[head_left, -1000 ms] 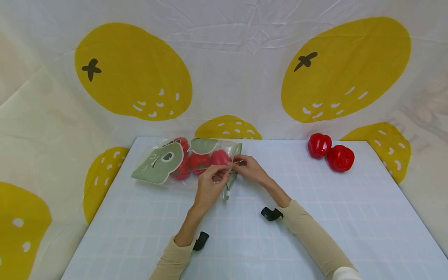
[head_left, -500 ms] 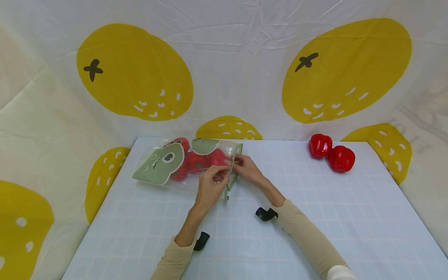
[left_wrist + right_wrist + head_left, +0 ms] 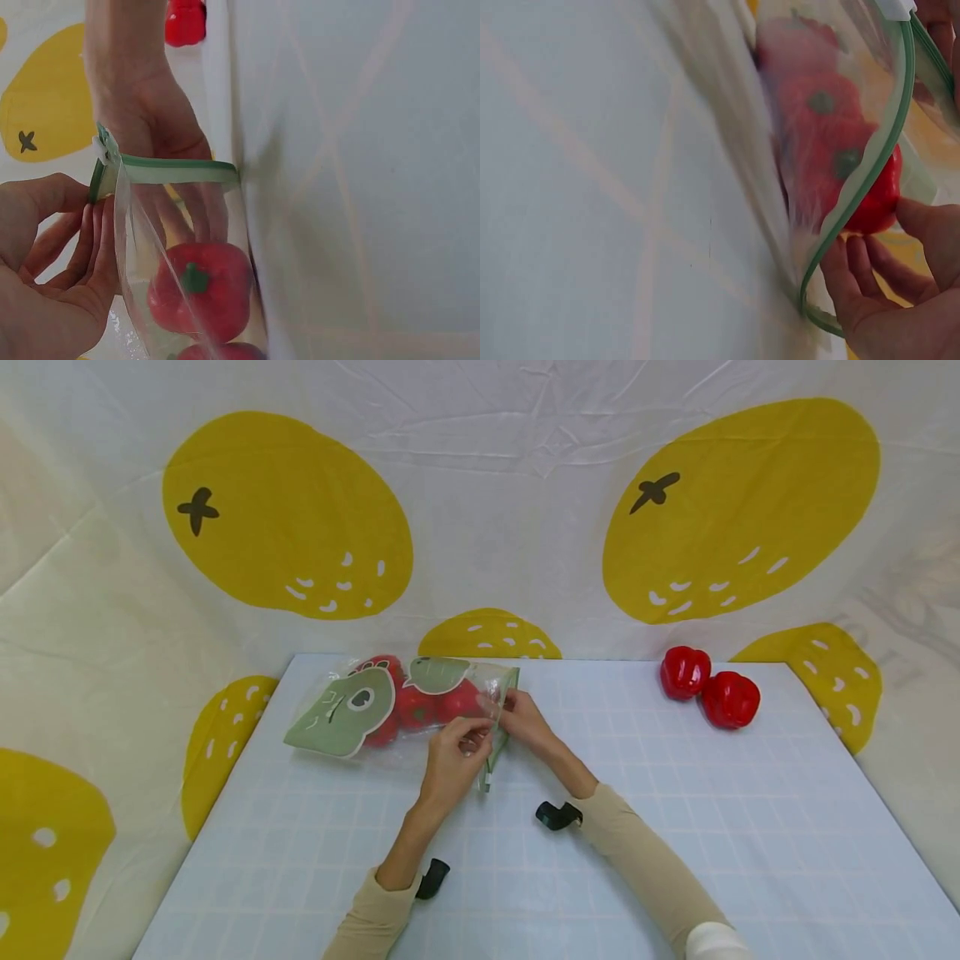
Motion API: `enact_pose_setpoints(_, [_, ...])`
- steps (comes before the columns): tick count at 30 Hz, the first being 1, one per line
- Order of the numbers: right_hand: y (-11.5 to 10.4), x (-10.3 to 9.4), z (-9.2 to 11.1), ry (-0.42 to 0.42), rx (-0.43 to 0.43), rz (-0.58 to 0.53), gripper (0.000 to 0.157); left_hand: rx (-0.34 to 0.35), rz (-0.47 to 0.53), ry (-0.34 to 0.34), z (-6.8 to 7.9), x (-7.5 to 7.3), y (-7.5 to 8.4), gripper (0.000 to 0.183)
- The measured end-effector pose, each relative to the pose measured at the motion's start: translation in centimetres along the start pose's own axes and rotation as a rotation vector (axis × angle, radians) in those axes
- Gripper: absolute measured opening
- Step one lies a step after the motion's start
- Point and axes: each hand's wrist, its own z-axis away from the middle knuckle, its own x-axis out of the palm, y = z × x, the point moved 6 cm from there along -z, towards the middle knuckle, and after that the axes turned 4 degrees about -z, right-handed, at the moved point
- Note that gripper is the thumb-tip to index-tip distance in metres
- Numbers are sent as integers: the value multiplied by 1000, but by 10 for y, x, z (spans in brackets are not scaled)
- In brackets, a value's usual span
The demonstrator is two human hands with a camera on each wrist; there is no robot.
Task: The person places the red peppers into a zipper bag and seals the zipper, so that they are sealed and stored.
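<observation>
A clear zip bag [image 3: 341, 714] with green cartoon print lies at the table's back left, its mouth toward the right. Several red bell peppers are inside. My left hand [image 3: 452, 764] pinches one side of the bag's rim near the white slider [image 3: 896, 7]. My right hand [image 3: 528, 722] reaches through the open mouth. Its extended fingers and thumb touch the end of the nearest bell pepper [image 3: 202, 292]. In the right wrist view, the green zip strip [image 3: 862, 191] curves in front of that pepper.
Two more red bell peppers [image 3: 685, 672] sit side by side at the back right of the pale table [image 3: 652, 760]. A white cloth wall [image 3: 510, 543] with yellow fruit print rises behind the table.
My right hand and forearm have moved left, the fingers deeper into the bag. The nearest bell pepper has shifted left toward the others. My left hand keeps its hold almost in place.
</observation>
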Motion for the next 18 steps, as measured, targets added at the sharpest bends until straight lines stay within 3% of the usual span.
enact_pose_setpoints(8, [-1,7,-4,23,-28,-81,37,-12,7,-15,1,1,1,17])
enact_pose_setpoints(18, [-1,1,-2,-6,-25,-42,35,-24,-13,-11,0,1,1,17])
